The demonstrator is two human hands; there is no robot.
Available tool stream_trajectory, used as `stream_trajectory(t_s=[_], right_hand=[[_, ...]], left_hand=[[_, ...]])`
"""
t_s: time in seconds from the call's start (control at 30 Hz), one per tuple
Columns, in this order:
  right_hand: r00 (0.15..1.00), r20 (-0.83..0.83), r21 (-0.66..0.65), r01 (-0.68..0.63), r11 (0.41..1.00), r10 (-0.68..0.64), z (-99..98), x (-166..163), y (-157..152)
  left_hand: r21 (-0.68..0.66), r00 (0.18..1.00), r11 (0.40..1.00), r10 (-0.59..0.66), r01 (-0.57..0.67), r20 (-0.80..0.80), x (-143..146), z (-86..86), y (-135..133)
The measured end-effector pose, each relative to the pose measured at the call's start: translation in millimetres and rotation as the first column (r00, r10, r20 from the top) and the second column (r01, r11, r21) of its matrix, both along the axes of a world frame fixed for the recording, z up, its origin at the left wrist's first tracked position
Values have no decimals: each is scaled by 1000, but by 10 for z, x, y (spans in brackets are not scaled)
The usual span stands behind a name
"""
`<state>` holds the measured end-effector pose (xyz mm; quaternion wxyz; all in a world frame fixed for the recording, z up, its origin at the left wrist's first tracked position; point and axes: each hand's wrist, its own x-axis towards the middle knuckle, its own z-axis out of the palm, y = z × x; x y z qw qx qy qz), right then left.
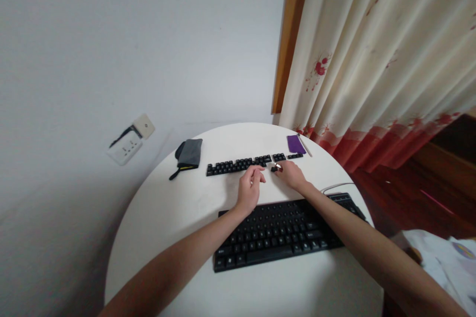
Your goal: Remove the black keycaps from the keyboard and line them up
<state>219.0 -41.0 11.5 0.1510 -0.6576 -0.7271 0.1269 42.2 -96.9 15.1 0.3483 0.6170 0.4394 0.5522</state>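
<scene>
My right hand (292, 174) is closed on a small tool with shiny metal wire, a keycap puller (278, 165) by its look. A black keycap (274, 169) sits at the wire end; whether the wire grips it I cannot tell. My left hand (250, 187) hovers just left of it, loosely bent with fingers apart and nothing visible in them. Beyond both hands runs a long line of loose black keycaps (225, 167) on the table. Nearer to me lies a black keyboard (267, 233), partly covered by my right forearm.
The round white table (159, 237) stands against a wall with a socket (128, 146). A grey pouch (190, 152) lies at the left, a purple cloth (295, 144) and a thin pale stick (305, 145) at the far right. The keyboard's cable (336, 186) loops near the right edge.
</scene>
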Motion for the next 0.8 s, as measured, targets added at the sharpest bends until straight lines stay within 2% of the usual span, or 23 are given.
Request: stream_trajectory(t_s=[0.23, 0.4, 0.5, 0.63, 0.8], right_hand=[[987, 17, -5, 162, 987, -161, -96, -19, 26], [982, 18, -7, 190, 982, -190, -99, -36, 65], [986, 20, 26, 166, 986, -167, -54, -26, 63], [997, 37, 58, 70, 996, -73, -3, -20, 55], [997, 81, 63, -11, 998, 6, -8, -26, 10]], left_hand=[[-18, 1000, 1000, -6, 6, 24, 8, -5, 4], [-16, 999, 1000, -4, 5, 33, 10, 14, -7], [-14, 999, 1000, -14, 14, 30, 11, 20, -15], [-19, 1000, 999, -25, 26, 16, 6, 7, -19], [-17, 1000, 999, -28, 28, 10, 0, -5, -19]])
